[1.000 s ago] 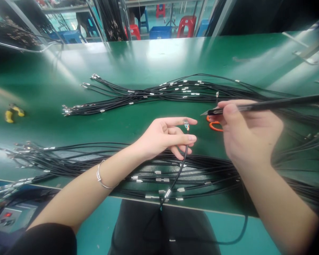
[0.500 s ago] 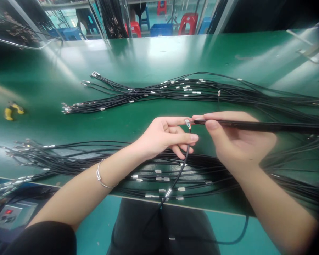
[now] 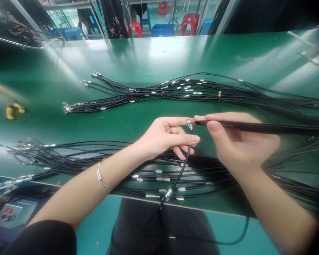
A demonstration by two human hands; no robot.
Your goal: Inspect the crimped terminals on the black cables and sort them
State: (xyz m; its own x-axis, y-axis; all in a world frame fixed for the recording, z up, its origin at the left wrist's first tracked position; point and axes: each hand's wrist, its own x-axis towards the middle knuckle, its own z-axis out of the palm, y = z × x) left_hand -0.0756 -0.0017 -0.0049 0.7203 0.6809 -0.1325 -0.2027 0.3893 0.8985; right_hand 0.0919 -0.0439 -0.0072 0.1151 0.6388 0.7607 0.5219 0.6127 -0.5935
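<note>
My left hand (image 3: 172, 136) pinches the end of a black cable (image 3: 184, 164) between thumb and forefinger. At that end, short coloured wires run into a small silvery connector (image 3: 189, 123), which rests against the forefinger. From there the cable hangs down over the table edge, with a white label (image 3: 169, 193) around it. My right hand (image 3: 236, 141) is closed on a long, slim black tool (image 3: 260, 126), perhaps tweezers. Its narrow tip points left and meets or nearly meets the connector. The tool's far end runs out of view at the right.
Bundles of labelled black cables (image 3: 114, 97) lie across the green table (image 3: 138, 60) behind my hands, and more cables (image 3: 77, 163) lie beneath my forearms. Yellow-handled pliers (image 3: 10, 112) are at the left. A grey control box (image 3: 10, 214) sits below the table's left edge.
Both hands keep the same hold on the cable and the tool. The whole picture has shifted very slightly to the right; otherwise little differs.
</note>
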